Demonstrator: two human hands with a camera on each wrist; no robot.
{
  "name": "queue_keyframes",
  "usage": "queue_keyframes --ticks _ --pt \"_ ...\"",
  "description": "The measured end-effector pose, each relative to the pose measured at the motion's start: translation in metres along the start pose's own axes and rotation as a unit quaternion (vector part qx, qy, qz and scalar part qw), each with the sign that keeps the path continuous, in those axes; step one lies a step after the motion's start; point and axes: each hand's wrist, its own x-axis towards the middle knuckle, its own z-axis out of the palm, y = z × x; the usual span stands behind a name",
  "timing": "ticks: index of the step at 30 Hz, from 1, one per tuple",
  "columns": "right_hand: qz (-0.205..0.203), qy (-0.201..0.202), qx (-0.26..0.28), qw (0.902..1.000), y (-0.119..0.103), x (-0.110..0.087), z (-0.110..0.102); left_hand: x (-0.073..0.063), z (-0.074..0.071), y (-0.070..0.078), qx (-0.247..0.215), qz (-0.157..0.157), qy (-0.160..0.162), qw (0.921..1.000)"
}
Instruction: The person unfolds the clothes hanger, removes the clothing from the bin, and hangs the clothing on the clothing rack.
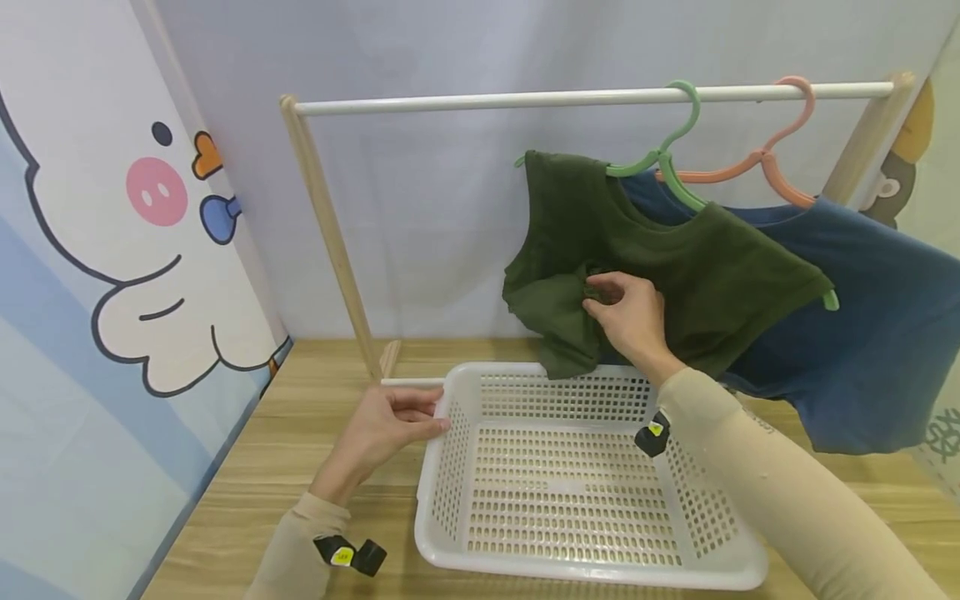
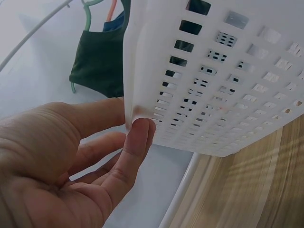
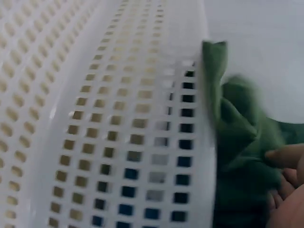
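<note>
A dark green sleeveless top (image 1: pixel 562 204) hangs on a green hanger (image 1: pixel 636 169). My right hand (image 1: pixel 633 317) pinches a fold of its fabric between thumb and fingertips, and the lower left part of the top is bunched up beside the hand. In the right wrist view, the bunched green cloth (image 3: pixel 242 137) overlaps the basket's far rim. My left hand (image 1: pixel 382 429) grips the left rim of a white perforated plastic basket (image 1: pixel 592 572); in the left wrist view, the fingers (image 2: pixel 135 142) hold the basket's edge. Nothing lies in the basket.
The clothes rack has a white rail (image 1: pixel 465 102) and wooden posts (image 1: pixel 330 233). Behind the green top hangs a blue garment (image 1: pixel 873 333) on an orange hanger (image 1: pixel 723 177). The basket stands on a wood-grain table (image 1: pixel 232 492), with a cartoon-printed panel (image 1: pixel 67 333) at the left.
</note>
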Motion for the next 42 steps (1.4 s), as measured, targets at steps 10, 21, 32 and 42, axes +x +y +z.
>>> queue_keyframes --ticks 10,21,32,42 --pt "0.004 -0.042 0.018 0.9989 0.001 -0.011 -0.013 0.001 -0.002 -0.001 -0.003 -0.001 -0.001 1.0" --pt "-0.004 -0.035 0.06 0.9976 0.001 -0.039 -0.047 0.003 -0.007 -0.006 -0.014 0.001 -0.009 0.9999" --pt "-0.014 -0.025 0.144 0.9892 -0.011 -0.068 -0.075 -0.002 -0.013 -0.008 -0.008 0.0 -0.001 1.0" --pt "0.002 -0.029 0.231 0.9726 -0.022 -0.087 -0.089 -0.004 -0.018 -0.005 0.0 -0.009 0.01 0.9999"
